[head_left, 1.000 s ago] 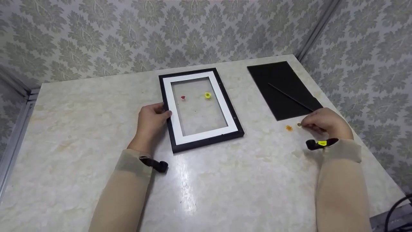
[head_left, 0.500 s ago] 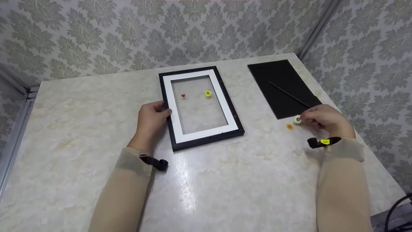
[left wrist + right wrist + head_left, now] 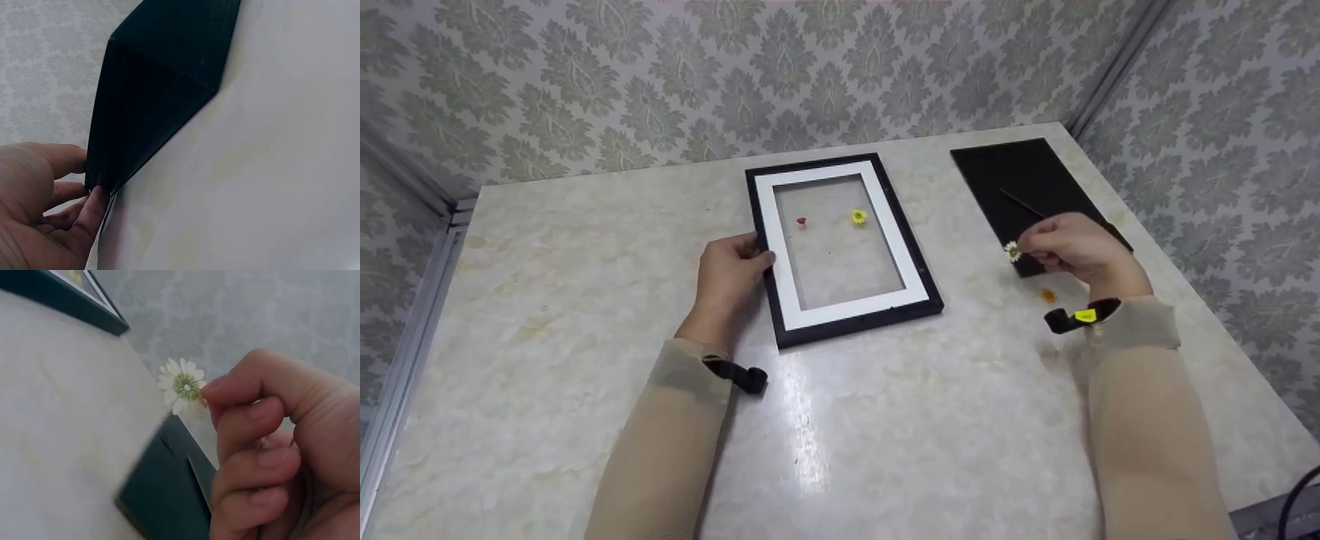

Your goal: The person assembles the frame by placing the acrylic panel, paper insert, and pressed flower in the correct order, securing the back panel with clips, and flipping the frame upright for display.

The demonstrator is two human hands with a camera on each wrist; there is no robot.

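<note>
My left hand (image 3: 727, 281) holds the left side of a black picture frame (image 3: 860, 324), its thumb on the rim. The frame has a white mat (image 3: 855, 308) around a clear pane. A small red flower (image 3: 801, 221) and a yellow flower (image 3: 859, 217) lie within the opening. My right hand (image 3: 1076, 247) pinches a white daisy-like flower (image 3: 183, 385) between thumb and forefinger, the other fingers curled. It hovers by the near edge of a black board (image 3: 1005, 165). An orange flower (image 3: 1048, 295) lies on the table below that hand.
A thin dark strip (image 3: 1021, 203) lies across the black board, partly hidden by the right hand. The marbled table (image 3: 585, 262) meets patterned walls at its back and right. A black cable (image 3: 1294, 499) shows at the lower right corner.
The right hand has lifted the white flower from beside the orange one and carried it left and away from me. The left hand keeps its hold on the frame. The head view has shifted slightly.
</note>
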